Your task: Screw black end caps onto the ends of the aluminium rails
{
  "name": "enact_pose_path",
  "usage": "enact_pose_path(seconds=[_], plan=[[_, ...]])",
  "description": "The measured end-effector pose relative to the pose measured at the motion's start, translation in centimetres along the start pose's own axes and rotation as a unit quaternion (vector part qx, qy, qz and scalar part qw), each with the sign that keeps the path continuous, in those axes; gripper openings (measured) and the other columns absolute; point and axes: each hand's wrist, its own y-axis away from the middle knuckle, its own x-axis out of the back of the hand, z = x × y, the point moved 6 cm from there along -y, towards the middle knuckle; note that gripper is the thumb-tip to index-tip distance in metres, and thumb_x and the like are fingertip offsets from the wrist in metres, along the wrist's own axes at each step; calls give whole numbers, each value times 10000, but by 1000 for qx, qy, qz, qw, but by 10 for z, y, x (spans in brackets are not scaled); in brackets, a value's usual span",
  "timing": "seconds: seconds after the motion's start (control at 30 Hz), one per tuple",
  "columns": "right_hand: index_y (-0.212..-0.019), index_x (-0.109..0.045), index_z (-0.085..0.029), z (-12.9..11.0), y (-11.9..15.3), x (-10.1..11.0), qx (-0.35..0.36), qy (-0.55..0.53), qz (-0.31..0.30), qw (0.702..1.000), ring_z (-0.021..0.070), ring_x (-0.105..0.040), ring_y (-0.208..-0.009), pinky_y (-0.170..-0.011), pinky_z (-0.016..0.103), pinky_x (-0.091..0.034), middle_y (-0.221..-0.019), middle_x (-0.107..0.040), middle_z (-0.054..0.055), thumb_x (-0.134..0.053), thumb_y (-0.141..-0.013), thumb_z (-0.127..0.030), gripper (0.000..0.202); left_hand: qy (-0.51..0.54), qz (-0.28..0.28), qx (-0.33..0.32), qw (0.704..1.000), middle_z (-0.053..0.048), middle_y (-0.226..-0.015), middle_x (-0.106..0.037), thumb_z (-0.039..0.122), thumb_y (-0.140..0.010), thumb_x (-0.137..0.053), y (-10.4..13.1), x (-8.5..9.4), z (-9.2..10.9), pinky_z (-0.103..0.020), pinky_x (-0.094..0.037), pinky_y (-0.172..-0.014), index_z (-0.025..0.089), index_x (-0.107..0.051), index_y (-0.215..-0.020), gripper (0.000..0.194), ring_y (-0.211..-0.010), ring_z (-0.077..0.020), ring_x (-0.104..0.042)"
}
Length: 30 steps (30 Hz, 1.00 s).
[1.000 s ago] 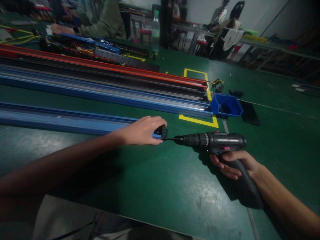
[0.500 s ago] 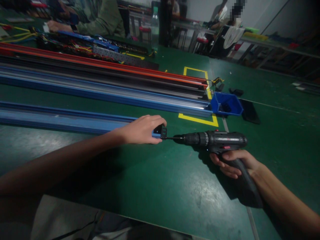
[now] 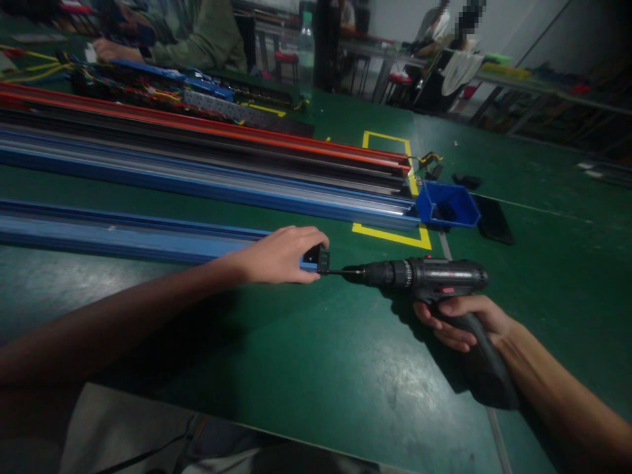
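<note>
My left hand (image 3: 284,255) is closed over the right end of a long blue metal profile (image 3: 123,236) lying on the green table. A black end cap (image 3: 323,259) sits at that end, just past my fingertips. My right hand (image 3: 464,322) is wrapped round the grip of a black cordless drill (image 3: 434,275), its body lying level and pointing left. The drill's long thin bit (image 3: 340,272) reaches the lower part of the end cap. Whether a screw sits at the bit's tip is too small to tell.
Behind lie more blue profiles (image 3: 296,201) and an orange one (image 3: 247,133). A blue bin (image 3: 448,205) with dark parts stands at their right end, beside a flat black object (image 3: 495,220). Across the table are wired parts (image 3: 148,92), a bottle (image 3: 306,56) and a person's sleeve (image 3: 207,39).
</note>
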Motion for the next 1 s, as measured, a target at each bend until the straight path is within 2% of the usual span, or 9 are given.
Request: enact_pose_path(seconds=[0.5,0.6,0.8,1.0], plan=[[-1090,-719,-39,-2,-1,-1,-4,14,20,1000,17,-472,-404,-457,174,-540,-885,-688,83,-632,-957,-217,239,-4,0,-1,1000,-62,-1234,-681,385,-869,-759,1,1,1,-347,-445,-902,214,-624,-1249,438,-1084,-251,-662],[-1086,-712,-32,-3,-2,-2,2,15,8,1000,16,-473,-407,-455,168,-531,-886,-690,90,-631,-960,-225,244,-3,3,-5,1000,-60,-1238,-679,392,-870,-760,0,0,0,-351,-446,-911,215,-619,-1258,449,-1090,-251,-660],[-1106,-731,-20,-2,-3,-3,9,5,-7,1000,14,-477,-417,-484,158,-560,-897,-693,97,-626,-971,-226,268,-1,3,-5,1000,-54,-1225,-682,381,-866,-763,0,0,1,-345,-452,-899,210,-624,-1258,449,-1070,-241,-663],[-1090,-742,-37,-2,-2,-2,3,2,4,1000,18,-478,-407,-476,160,-573,-904,-693,101,-628,-965,-220,250,-5,4,-6,1000,-60,-1241,-682,389,-876,-754,1,0,0,-353,-449,-912,215,-617,-1257,441,-1085,-251,-661]])
